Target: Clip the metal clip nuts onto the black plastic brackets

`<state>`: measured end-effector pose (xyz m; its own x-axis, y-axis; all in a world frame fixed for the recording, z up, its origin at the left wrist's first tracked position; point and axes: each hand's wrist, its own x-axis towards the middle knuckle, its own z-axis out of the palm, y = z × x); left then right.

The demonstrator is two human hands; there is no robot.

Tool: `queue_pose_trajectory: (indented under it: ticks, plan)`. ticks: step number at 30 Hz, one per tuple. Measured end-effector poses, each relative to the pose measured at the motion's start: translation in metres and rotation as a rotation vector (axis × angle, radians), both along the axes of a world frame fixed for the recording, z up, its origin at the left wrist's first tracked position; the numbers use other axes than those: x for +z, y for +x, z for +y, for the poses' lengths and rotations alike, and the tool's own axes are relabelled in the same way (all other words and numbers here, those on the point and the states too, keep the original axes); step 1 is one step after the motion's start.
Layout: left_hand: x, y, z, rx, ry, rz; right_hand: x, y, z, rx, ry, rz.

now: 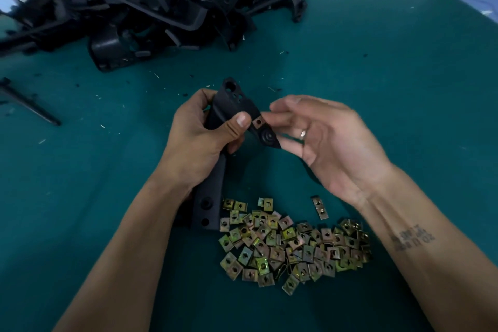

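My left hand (199, 132) grips a long black plastic bracket (234, 101) above the green table, thumb pressed on its upper face. A metal clip nut (258, 122) sits on the bracket's edge right beside my thumb tip. My right hand (323, 140) hovers palm up to the right, its fingers relaxed and blurred, fingertips close to the clip nut and the bracket's pointed tab; I cannot tell if they touch. A heap of brass-coloured clip nuts (291, 244) lies on the table below my hands. The bracket's lower end (206, 213) reaches down beside the heap.
A big pile of black plastic brackets (151, 5) fills the table's far left. A single black part (29, 105) lies at the left edge. One clip nut (320, 207) sits apart from the heap. Green table surface (390, 67) stretches to the right.
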<state>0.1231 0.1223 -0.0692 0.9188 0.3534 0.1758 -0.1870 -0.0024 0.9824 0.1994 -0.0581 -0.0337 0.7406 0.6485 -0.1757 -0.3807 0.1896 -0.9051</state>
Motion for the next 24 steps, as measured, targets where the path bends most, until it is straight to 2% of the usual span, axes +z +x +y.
queue_pose_trajectory:
  ticks: [2, 4, 7, 12, 17, 20, 24]
  plan:
    - [0.0, 0.0, 0.001, 0.01, 0.006, 0.01, 0.002, 0.01, -0.009, 0.122, -0.021, -0.003]
    - [-0.001, 0.001, 0.0, -0.003, 0.0, 0.028, 0.0, 0.018, -0.017, 0.133, -0.107, -0.061]
    - [0.0, 0.0, 0.0, -0.024, -0.067, 0.03, -0.001, 0.022, -0.032, 0.071, -0.253, -0.272]
    - [0.003, -0.001, -0.002, -0.061, -0.169, 0.023, -0.008, 0.001, -0.078, 0.307, -0.596, -0.65]
    - [0.005, -0.002, -0.004, -0.074, -0.17, 0.029, -0.013, -0.028, -0.094, 0.267, -0.673, -0.879]
    - [0.005, -0.001, -0.003, -0.067, -0.164, 0.036, -0.016, -0.03, -0.093, 0.269, -0.677, -0.902]
    - [0.004, -0.001, -0.003, -0.077, -0.173, 0.027, -0.017, -0.027, -0.09, 0.163, -0.538, -0.708]
